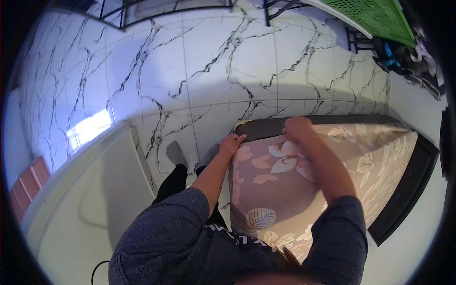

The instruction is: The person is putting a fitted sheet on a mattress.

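A pinkish-brown bedsheet (278, 196) with a leaf and flower print covers the top of a bed in front of me. Along its far side shows a dark grey band (342, 119), the uncovered side of the mattress or bed base. At the near-left end of that band, my left hand (231, 144) holds the sheet's corner, thumb outward. Farther right along the same edge, my right hand (298, 129) is closed in a fist on the sheet's border. Its fingertips are hidden. Between the hands the sheet edge runs fairly straight.
A dark headboard (402, 188) stands at the bed's right end. To my left is a white panel (128, 178), perhaps a door. Marble-patterned floor tiles (213, 64) lie beyond the bed. Black metal frames (178, 12), a green mesh basket (370, 17) and piled dark items (402, 58) line the far side.
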Motion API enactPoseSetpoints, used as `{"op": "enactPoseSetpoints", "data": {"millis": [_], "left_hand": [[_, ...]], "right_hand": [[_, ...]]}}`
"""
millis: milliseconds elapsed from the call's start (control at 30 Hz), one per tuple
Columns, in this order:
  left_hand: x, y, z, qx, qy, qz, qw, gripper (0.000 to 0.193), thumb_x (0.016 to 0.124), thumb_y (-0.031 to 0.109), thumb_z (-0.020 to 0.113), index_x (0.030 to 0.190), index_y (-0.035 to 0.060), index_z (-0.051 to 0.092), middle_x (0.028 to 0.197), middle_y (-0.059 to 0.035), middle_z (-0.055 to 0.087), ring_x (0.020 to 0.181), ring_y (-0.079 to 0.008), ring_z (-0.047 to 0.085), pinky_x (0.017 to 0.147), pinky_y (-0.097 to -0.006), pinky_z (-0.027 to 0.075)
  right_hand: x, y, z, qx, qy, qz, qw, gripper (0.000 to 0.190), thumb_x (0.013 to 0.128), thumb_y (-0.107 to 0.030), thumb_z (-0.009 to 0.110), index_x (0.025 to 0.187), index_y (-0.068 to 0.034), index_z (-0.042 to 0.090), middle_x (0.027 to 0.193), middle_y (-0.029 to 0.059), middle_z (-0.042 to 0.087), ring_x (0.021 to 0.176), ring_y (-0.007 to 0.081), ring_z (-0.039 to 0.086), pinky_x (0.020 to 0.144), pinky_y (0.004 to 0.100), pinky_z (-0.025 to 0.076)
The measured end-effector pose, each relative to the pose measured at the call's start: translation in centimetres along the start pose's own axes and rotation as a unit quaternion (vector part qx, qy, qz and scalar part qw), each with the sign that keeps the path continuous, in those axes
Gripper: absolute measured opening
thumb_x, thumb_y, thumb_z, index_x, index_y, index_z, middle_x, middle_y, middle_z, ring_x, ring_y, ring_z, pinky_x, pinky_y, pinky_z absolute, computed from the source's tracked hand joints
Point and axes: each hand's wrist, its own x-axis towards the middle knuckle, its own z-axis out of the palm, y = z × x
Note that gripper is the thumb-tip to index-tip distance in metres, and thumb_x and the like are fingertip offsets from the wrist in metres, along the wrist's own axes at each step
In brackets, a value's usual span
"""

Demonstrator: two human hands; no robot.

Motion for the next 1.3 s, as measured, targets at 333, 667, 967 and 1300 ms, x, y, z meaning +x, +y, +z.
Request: {"op": "enactPoseSetpoints", "data": {"millis": [333,667,967,1300], "left_hand": [[-4.3,5.7,-3.1,-0.067,-0.174,0.064,0.98,0.044,0.082,0.041,0.041,0.107,0.005,0.05,0.1,-0.0139,0.055,0.094,-0.0226,0.051,0.081,-0.0294,0.038],[-3.1,22.2,2.1,0.144,-0.399,-0.015,0.906,0.026,0.074,0.025,0.053,0.088,0.003,0.057,0.072,-0.0083,0.059,0.056,-0.0167,0.055,0.05,-0.0301,0.043],[2.8,21.4,0.0,0.117,-0.373,-0.014,0.92,0.042,0.074,0.044,0.054,0.082,0.0028,0.059,0.076,-0.0101,0.06,0.058,-0.019,0.058,0.055,-0.0314,0.046],[2.7,24.5,1.4,0.08,-0.519,-0.217,0.823,0.07,0.073,0.063,0.039,0.116,0.0088,0.044,0.115,-0.0103,0.046,0.108,-0.0182,0.041,0.09,-0.0326,0.03]], "right_hand": [[-7.0,0.4,-1.7,0.25,0.241,0.0,0.938,0.032,0.076,-0.035,0.05,0.092,-0.008,0.058,0.093,0.011,0.057,0.093,0.0267,0.051,0.08,0.0409,0.039],[-19.8,6.0,11.7,0.369,0.518,0.368,0.678,0.039,0.071,-0.035,0.052,0.105,-0.015,0.05,0.12,0.007,0.039,0.117,0.0265,0.028,0.096,0.0523,0.009],[-17.2,7.0,12.4,0.349,0.565,0.373,0.648,0.036,0.069,-0.035,0.05,0.101,-0.017,0.052,0.119,0.0039,0.041,0.115,0.0252,0.031,0.096,0.0517,0.007],[-15.4,7.5,11.9,0.325,0.495,0.44,0.675,0.044,0.07,-0.034,0.047,0.111,-0.019,0.048,0.123,0.0036,0.038,0.117,0.0235,0.028,0.098,0.0483,0.005]]}}
